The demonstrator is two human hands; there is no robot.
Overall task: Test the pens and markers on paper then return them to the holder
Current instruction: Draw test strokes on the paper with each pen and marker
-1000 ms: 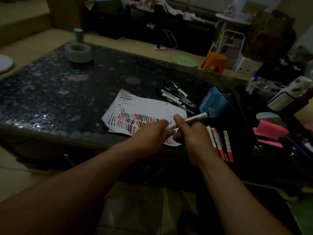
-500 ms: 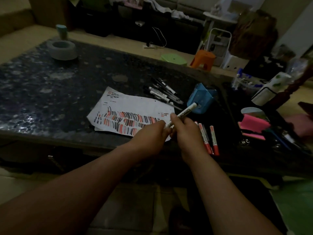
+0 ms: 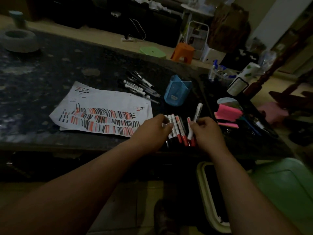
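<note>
My right hand (image 3: 208,133) grips a white marker (image 3: 198,111) low on its barrel, its top pointing up toward the blue pen holder (image 3: 177,90). A row of red and black markers (image 3: 178,129) lies at the table's front edge between my hands. My left hand (image 3: 152,131) sits at the row's left end, fingers and thumb curled round the top of the leftmost marker (image 3: 166,121). The white paper (image 3: 105,102), covered in red and black strokes, lies to the left. A pile of black pens (image 3: 140,86) lies behind it.
Pink sticky notes (image 3: 227,115) and more pens lie right of the markers. A grey tape roll (image 3: 18,39) sits at the far left of the dark table (image 3: 42,78). A bin (image 3: 211,192) and green stool (image 3: 288,192) stand on the floor at the near right.
My hands have come apart: the right keeps the white marker and has moved right over the marker row, while the left has let go and dropped to the row's left end.
</note>
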